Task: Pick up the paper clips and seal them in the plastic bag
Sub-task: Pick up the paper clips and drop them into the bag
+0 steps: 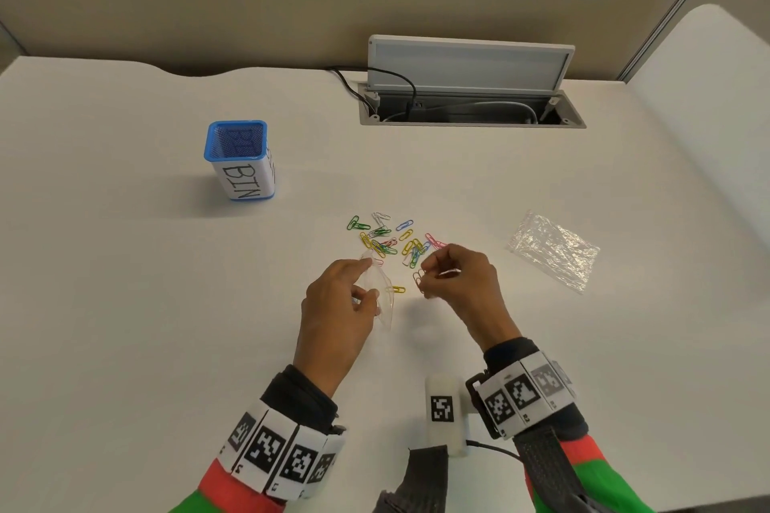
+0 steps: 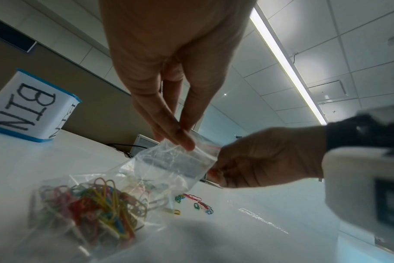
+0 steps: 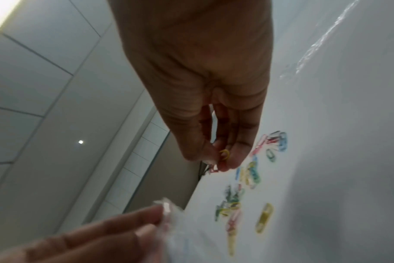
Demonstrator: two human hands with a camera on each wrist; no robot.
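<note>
Loose coloured paper clips (image 1: 387,239) lie in a pile on the white desk (image 1: 166,304), just beyond both hands. My left hand (image 1: 371,277) pinches the rim of a small clear plastic bag (image 1: 381,296). The left wrist view shows that bag (image 2: 169,160) hanging down to the desk with several clips (image 2: 97,201) inside it. My right hand (image 1: 425,275) pinches a few clips (image 1: 418,277) right beside the bag's mouth; a yellow clip (image 3: 225,154) and a red clip (image 3: 214,170) show between its fingertips (image 3: 234,158). One yellow clip (image 1: 398,289) lies on the desk between the hands.
A blue mesh cup labelled BIN (image 1: 239,160) stands at the back left. A crinkled stack of spare clear bags (image 1: 554,250) lies to the right. An open cable hatch (image 1: 471,104) with cords sits at the desk's far edge, before a partition wall.
</note>
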